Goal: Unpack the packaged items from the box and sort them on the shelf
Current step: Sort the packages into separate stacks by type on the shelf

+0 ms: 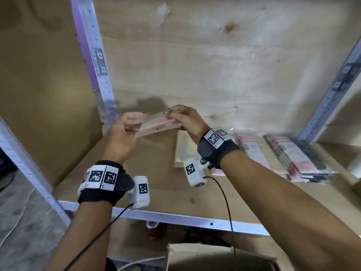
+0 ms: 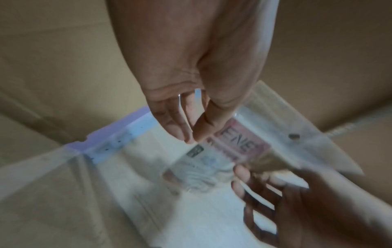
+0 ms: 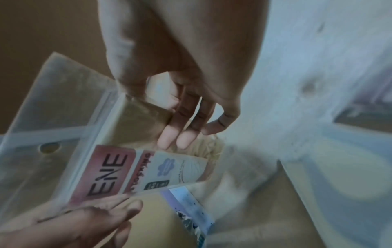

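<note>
A flat packaged item (image 1: 158, 124) in a clear plastic sleeve with a pink "ENE" label hangs in the air above the wooden shelf board (image 1: 156, 182). My left hand (image 1: 134, 122) pinches its left end and my right hand (image 1: 172, 114) grips its right end. In the left wrist view the thumb and forefinger (image 2: 188, 137) meet at the sleeve's edge beside the pink label (image 2: 239, 146). The right wrist view has my right fingers (image 3: 176, 141) curled over the package (image 3: 118, 171). The open cardboard box (image 1: 214, 257) stands below the shelf, its inside dark.
On the shelf under my right wrist lies a pale yellow package (image 1: 183, 151). Stacks of pink-labelled packages (image 1: 293, 159) lie to the right. Perforated metal uprights (image 1: 97, 65) frame the bay. Brown cardboard (image 1: 39, 94) lines the left side. The shelf's metal front rail (image 1: 175, 218) runs below my wrists.
</note>
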A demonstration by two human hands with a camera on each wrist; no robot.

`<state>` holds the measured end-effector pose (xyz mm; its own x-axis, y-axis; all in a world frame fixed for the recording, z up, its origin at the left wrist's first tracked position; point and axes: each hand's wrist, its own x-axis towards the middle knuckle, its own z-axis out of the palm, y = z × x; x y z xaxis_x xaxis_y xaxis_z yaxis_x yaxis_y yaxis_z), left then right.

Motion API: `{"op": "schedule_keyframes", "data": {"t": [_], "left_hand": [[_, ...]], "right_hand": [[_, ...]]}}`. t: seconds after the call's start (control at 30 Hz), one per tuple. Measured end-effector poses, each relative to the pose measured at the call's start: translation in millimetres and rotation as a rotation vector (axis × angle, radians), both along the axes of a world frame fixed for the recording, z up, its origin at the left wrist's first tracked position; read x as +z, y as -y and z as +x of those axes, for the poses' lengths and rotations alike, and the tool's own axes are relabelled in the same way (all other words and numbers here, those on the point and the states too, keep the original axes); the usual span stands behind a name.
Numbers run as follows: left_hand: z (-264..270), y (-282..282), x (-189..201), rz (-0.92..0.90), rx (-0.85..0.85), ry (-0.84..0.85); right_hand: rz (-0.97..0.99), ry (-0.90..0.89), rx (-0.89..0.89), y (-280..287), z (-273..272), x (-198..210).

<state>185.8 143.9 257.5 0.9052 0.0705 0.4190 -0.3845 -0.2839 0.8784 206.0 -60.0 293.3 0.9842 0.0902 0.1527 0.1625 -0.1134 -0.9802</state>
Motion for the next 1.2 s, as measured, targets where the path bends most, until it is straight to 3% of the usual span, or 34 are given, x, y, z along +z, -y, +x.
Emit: {"op": "schedule_keyframes", "data": {"t": [0.1,0.2,0.33,0.5,0.6,0.67,0.73,0.83,0.97,1.03,1.2], "left_hand": [[-20,36,8,0.137,-0.002,0.146],[-30,72,11,0.080,0.053,0.227],[-33,116,5,0.016,0.093,0.212],[-36,165,-4,-0.131,-0.253,0.120],[-40,182,-9,-0.244,-0.383,0.020],[-42,188,-14,-0.328,-0.414,-0.074],[-40,190,-21,-0.357,-0.428,-0.183],[-35,193,-28,-0.364,-0.409,-0.269],[-14,183,-27,-0.446,-0.234,-0.204],[0,173,-28,-0.297,-0.177,-0.158],[14,162,-36,0.067,-0.286,-0.113]], "right_hand": [[-0.066,0.095,-0.074,30,-19,22],[-0.089,0.204,-0.113,60,-47,38],[-0.142,0.303,-0.158,98,-80,45],[-0.638,0.415,-0.373,157,-108,41],[-0.752,0.285,-0.382,187,-116,27],[-0.693,0.081,-0.287,202,-120,11],[-0.509,-0.058,-0.204,212,-126,-10],[-0.245,-0.083,-0.159,217,-134,-42],[-0.169,-0.082,-0.064,218,-134,-72],[-0.167,-0.085,-0.007,220,-134,-83],[-0.224,-0.146,0.082,225,-132,-94]]}}
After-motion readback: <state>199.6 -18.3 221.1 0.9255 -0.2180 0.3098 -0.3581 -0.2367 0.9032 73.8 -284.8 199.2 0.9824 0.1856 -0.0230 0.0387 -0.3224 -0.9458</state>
